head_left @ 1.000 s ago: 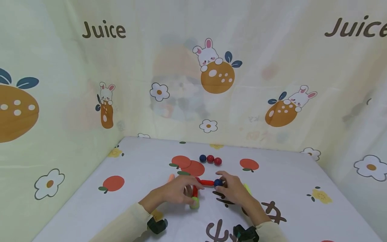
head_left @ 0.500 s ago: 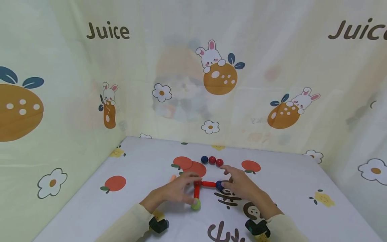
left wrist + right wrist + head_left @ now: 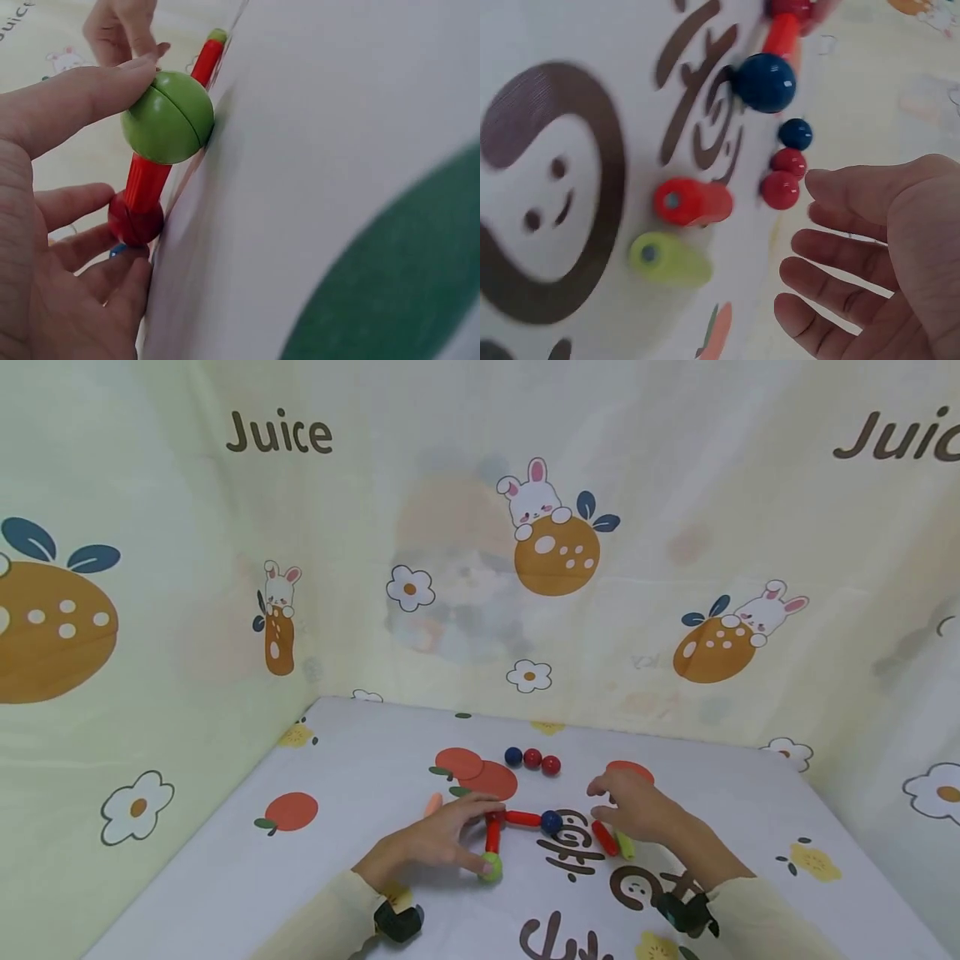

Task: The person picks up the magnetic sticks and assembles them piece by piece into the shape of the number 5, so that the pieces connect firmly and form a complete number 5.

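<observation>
Red magnetic sticks and balls form an L in the head view. A green ball ends the near red stick, a red ball sits at the corner, and a blue ball ends the other red stick. My left hand spans the near stick, thumb on the green ball and fingertips at the red one. To the right, my right hand holds nothing, fingers spread and slightly bent. It is above and beside a loose red stick and a lime stick.
Farther back, a dark blue ball and two red balls stand in a row. A peach stick lies behind my left hand. Printed curtain encloses the table's back and sides.
My right hand has released the blue ball and moved right, toward the loose sticks. My left hand stays at the L's near stick, its thumb still at the green ball.
</observation>
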### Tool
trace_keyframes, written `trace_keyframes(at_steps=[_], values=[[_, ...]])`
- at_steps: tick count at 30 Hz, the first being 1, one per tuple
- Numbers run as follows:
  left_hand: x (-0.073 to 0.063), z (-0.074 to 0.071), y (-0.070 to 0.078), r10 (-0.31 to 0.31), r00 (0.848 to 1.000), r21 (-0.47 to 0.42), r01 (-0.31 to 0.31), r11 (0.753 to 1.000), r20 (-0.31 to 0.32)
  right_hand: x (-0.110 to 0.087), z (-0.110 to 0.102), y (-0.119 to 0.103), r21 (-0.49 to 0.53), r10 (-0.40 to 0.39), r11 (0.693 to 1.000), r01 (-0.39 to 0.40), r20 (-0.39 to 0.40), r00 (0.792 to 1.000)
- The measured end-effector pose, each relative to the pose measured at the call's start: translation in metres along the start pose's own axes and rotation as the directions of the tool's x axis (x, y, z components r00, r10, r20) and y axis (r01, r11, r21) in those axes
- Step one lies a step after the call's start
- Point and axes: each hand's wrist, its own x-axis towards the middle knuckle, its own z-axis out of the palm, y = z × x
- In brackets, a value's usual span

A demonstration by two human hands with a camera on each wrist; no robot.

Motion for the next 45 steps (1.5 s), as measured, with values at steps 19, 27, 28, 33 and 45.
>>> trace_keyframes(at_steps=[19,27,28,33,45], values=[[0.005,0.000,0.006,-0.057,0.998,-0.047,0.056,0.997,-0.017,-0.010,0.026,0.004,-0.102,0.139,0.986,-0.133,0.052,0.989],[0.004,0.002,0.005,-0.072,0.997,-0.060,0.071,0.996,-0.019,-0.010,0.030,0.002,-0.119,0.119,0.987,-0.112,0.049,0.992],[0.004,0.002,0.005,-0.074,0.997,-0.062,0.072,0.995,-0.019,-0.010,0.031,0.002,-0.119,0.113,0.987,-0.106,0.050,0.992],[0.003,0.001,0.005,-0.084,0.996,-0.071,0.082,0.994,-0.015,-0.010,0.030,-0.005,-0.109,0.086,0.991,-0.083,0.029,0.996],[-0.001,0.001,0.000,-0.028,0.999,-0.058,0.027,0.998,-0.021,-0.010,0.029,-0.031,0.048,-0.059,0.997,0.054,0.091,0.994]])
